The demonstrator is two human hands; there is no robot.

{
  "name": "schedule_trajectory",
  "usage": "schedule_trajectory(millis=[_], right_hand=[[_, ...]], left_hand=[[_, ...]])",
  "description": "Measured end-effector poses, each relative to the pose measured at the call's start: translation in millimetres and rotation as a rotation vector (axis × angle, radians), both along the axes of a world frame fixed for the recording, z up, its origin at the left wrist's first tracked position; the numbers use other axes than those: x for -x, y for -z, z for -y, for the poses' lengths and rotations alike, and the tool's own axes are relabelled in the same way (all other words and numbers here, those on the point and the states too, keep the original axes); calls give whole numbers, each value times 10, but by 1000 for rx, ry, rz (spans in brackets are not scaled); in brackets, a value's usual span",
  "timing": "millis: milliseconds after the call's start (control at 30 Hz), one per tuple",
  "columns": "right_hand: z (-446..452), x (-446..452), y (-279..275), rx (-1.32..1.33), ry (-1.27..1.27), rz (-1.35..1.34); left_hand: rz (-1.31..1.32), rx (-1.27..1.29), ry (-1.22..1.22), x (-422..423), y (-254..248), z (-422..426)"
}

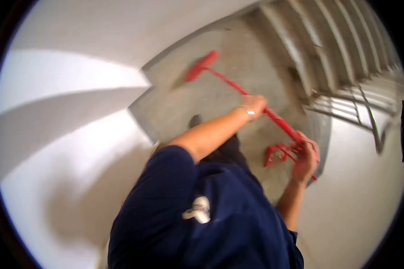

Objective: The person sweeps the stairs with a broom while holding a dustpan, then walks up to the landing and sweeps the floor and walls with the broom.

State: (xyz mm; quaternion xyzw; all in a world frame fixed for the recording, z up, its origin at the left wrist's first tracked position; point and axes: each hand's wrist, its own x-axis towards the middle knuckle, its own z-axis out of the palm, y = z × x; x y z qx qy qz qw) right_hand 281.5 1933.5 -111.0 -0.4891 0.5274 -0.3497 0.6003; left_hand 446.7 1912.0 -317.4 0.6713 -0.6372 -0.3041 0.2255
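A red broom [231, 84] slants across the view, its head [203, 66] over the grey floor at upper left. My left hand [256, 105] is closed around the middle of the broom's handle. Farther up that handle, my right hand [306, 153] is wrapped near its top end. A red dustpan [270, 156] with pale bits in it is just left of my right hand. Its thin handle passes behind that hand; whether my fingers also hold it, I cannot tell.
Concrete stairs [330, 54] rise at upper right, with a metal railing [345, 117] beside them. White walls [72, 134] with a jutting corner stand at left. One dark shoe [195, 121] shows below my left forearm on the concrete floor [256, 49].
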Motion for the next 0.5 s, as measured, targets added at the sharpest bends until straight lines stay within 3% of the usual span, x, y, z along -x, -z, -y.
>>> schedule_trajectory(millis=[33,67,100,133,167,200,233,267,300,367,433,500], right_hand=[[-75,-103,-47,160,-99,-269],[-133,-205,-84,324,-168,-546],[-205,-43,374,419,-316,-674],[-331,-101,703,387,-335,-638],[-515,-298,1021,170,-292,-396],[-668,-460,1289,-64,-242,-151],[-786,-572,1499,-225,-224,-21],[-1007,-655,1728,-378,-176,153],[-1130,-648,1688,-539,-208,159],[-1091,-492,1634,-435,-347,88],[-983,-412,1427,-350,-316,13],[-739,-308,873,-425,-195,41]], left_hand=[[-13,55,-10,-4,201,-73],[-196,-91,55,-35,568,-114],[-234,-289,106,-275,548,-258],[56,-46,64,-578,333,-482],[132,-75,40,-811,685,-599],[225,-173,18,-1064,1124,-867],[286,-241,-31,-1254,1031,-1074],[206,-563,-175,-1330,936,-1302],[192,-504,-144,-1414,1245,-1568],[216,-650,-69,-1291,1092,-1469],[180,-475,-48,-1054,1457,-1409],[53,-319,-48,-839,1385,-1168]])
